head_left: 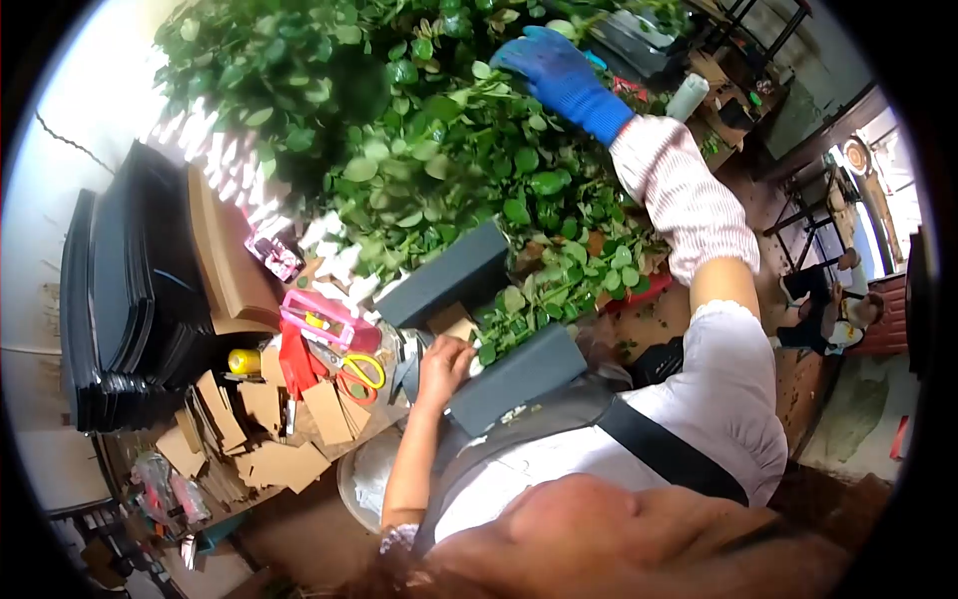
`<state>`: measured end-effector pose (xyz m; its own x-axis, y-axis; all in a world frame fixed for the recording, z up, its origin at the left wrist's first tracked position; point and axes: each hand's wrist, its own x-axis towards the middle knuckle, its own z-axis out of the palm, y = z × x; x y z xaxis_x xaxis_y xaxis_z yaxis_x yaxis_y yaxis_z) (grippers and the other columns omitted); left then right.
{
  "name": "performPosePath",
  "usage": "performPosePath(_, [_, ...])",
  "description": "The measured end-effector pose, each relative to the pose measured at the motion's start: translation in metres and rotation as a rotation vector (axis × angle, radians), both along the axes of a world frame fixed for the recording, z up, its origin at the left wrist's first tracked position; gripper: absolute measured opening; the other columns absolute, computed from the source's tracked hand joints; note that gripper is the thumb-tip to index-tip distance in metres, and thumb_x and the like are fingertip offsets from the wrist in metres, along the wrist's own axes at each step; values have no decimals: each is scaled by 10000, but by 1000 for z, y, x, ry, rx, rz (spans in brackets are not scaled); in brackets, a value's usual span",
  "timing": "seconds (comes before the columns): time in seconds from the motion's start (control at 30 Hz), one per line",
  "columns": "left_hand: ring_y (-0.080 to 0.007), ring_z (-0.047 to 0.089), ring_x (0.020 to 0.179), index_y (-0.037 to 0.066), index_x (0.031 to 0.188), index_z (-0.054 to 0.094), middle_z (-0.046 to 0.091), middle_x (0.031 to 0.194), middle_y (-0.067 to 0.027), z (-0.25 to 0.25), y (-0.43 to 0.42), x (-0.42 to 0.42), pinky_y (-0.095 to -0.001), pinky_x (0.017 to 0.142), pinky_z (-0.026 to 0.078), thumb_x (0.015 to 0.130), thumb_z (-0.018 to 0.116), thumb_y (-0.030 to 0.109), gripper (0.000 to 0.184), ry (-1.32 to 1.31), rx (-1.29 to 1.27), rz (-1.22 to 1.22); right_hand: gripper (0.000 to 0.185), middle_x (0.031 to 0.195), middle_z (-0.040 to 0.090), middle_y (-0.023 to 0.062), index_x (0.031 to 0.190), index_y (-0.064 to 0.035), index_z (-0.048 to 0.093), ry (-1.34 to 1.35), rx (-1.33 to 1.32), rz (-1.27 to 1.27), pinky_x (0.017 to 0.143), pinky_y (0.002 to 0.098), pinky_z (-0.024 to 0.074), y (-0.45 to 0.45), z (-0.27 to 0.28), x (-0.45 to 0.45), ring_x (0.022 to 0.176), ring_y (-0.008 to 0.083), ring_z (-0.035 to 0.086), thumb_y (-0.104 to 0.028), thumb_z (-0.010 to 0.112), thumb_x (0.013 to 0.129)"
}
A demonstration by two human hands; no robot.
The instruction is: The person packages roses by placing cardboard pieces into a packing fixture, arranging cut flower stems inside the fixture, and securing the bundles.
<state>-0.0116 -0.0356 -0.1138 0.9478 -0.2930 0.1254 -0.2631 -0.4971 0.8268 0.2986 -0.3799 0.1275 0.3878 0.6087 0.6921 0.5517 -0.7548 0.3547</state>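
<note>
My left hand (444, 369) is bare, its fingers bent together at the lower end of a leafy bundle (544, 299); what they grip is too small to tell. That bundle lies between two dark grey padded blocks (444, 275). My right hand (551, 68), in a blue glove, rests at the top edge of a large heap of green leafy stems (429, 150), fingers stretched out to the left. Many white-wrapped tips (215, 150) stick out at the heap's left side.
On the bench at left are a pink box (324, 319), scissors with orange and yellow handles (361, 379), yellow tape (242, 360) and cardboard pieces (281, 465). Dark folded sheets (140, 290) stand behind. A bucket (361, 486) is below; a person (833, 314) is at far right.
</note>
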Motion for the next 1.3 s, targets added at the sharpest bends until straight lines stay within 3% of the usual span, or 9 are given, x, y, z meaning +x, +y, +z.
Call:
performPosePath(0.27, [-335,655,946,55,1021,752,688,983,-126,-9,4,-1,-416,848,522,885,743,166,176,75,-55,10,374,1203,656,178,1201,-71,658,734,299,-30,998,454,497,-120,-56,-123,1145,372,616,-58,675,828])
performPosePath(0.47, [-294,645,1165,58,1466,413,635,1275,-184,-37,0,0,-368,939,543,807,868,168,808,222,-353,199,285,1028,699,132,1138,-169,692,1107,-98,-221,834,459,537,-103,-143,-199,954,368,670,-172,713,854])
performPosePath(0.67, [-263,650,1065,79,1226,674,625,1206,-138,-13,2,0,-351,898,553,855,790,102,389,138,-125,110,329,1179,691,95,1216,-196,681,1298,-844,-517,924,458,540,-54,-157,-162,1061,322,691,-310,661,908])
performPosePath(0.73, [-302,644,1075,71,1215,672,625,1212,-142,2,-2,-1,-367,929,539,869,776,110,363,187,-126,115,299,1112,709,98,1197,-193,679,1246,-716,-632,868,475,548,-13,-102,-131,1007,312,700,-312,641,926])
performPosePath(0.83, [-358,633,1080,58,1341,559,620,1222,-184,5,-2,-2,-397,937,524,891,757,154,501,130,-1,86,214,959,717,67,1113,-189,709,696,81,53,761,474,553,33,-102,-87,875,304,695,-271,649,925])
performPosePath(0.9, [-371,632,1041,45,1395,479,617,1195,-199,1,-2,-1,-417,906,525,900,746,179,577,137,53,66,226,985,700,57,1116,-186,713,722,33,121,835,430,544,80,-111,-57,920,284,682,-236,653,904])
performPosePath(0.97, [-371,626,1021,36,1361,501,611,1178,-197,-2,-1,-1,-420,895,521,903,739,177,535,127,73,50,276,1366,585,92,1185,-202,700,759,-414,-245,1031,450,438,118,-133,-32,1241,277,573,-180,616,923])
performPosePath(1.07, [-428,592,1078,26,1347,513,581,1206,-250,-5,-1,1,-470,923,494,909,727,203,518,52,80,27,293,1416,554,104,1217,-195,690,895,-637,-381,1081,423,398,138,-139,-12,1324,265,520,-172,607,936])
performPosePath(1.3, [-423,569,1067,50,1294,596,609,1136,-234,-12,0,4,-483,929,475,953,665,213,384,53,70,69,297,1272,686,82,1184,-153,698,414,275,201,1018,391,535,74,-62,-11,1160,276,665,-138,698,887])
